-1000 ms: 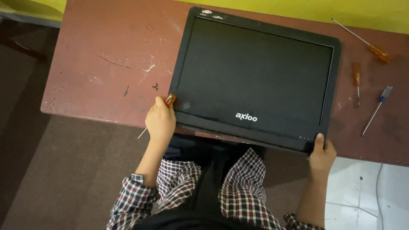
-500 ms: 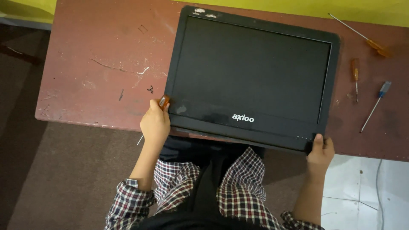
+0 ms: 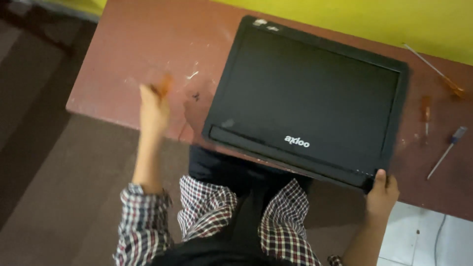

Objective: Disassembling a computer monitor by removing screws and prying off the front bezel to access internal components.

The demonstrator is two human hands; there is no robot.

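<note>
Clamped by right hand (image 3: pixel 380 193) at 5 o'clock corner: black laptop (image 3: pixel 305 98), steadied flat on red table (image 3: pixel 138 54), near edge overhanging lap. Left hand (image 3: pixel 153 106), blurred, at 9 o'clock of laptop, closed round orange-handled screwdriver (image 3: pixel 162 86). Spare screwdrivers (image 3: pixel 446 152) parked at 3 o'clock, within reach.

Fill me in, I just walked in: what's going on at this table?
A person in a checked shirt sits at a worn reddish-brown table with a black laptop screen panel lying on it. The right hand grips the panel's near corner. The left hand, blurred and off to the panel's side, holds an orange-handled screwdriver. Three more screwdrivers lie beyond the panel's right edge: two orange-handled, one blue-handled.
</note>
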